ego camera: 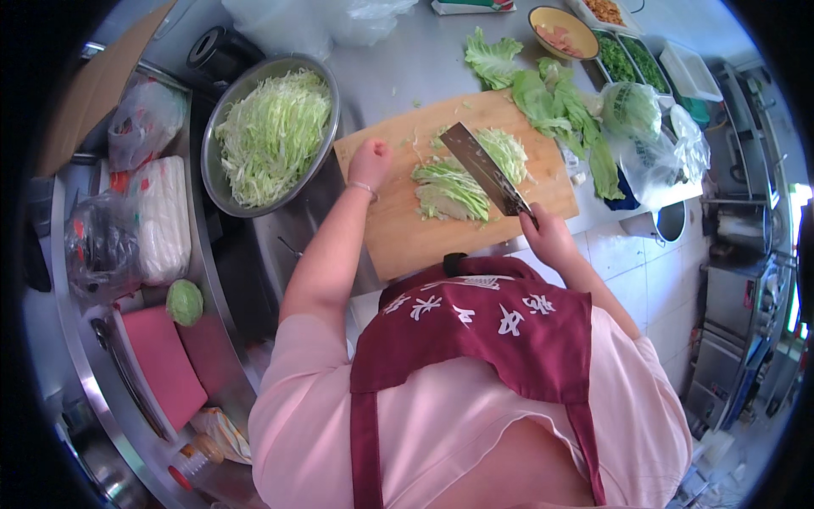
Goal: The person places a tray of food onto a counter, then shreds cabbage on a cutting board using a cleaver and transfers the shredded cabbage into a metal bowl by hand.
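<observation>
My right hand (548, 235) grips the handle of a cleaver (478, 165). Its broad blade slants across the wooden cutting board (397, 245), between two piles of sliced cabbage. The nearer pile (451, 196) lies left of the blade in thin strips, and the other pile (505, 153) lies behind it to the right. Over the board's left edge my left hand (371, 162) is curled into a fist, apart from the cabbage, with nothing visible in it. Left of that hand stands a large metal bowl (335, 121) heaped with shredded cabbage (276, 137).
Loose cabbage leaves (559, 98) overlap the board's far right corner. Beyond are a yellow bowl (540, 14), trays of chopped greens (615, 60) and a bagged cabbage (629, 111). At left, a shelf holds a whole cabbage (184, 303), plastic bags (102, 248) and a pink board (159, 362).
</observation>
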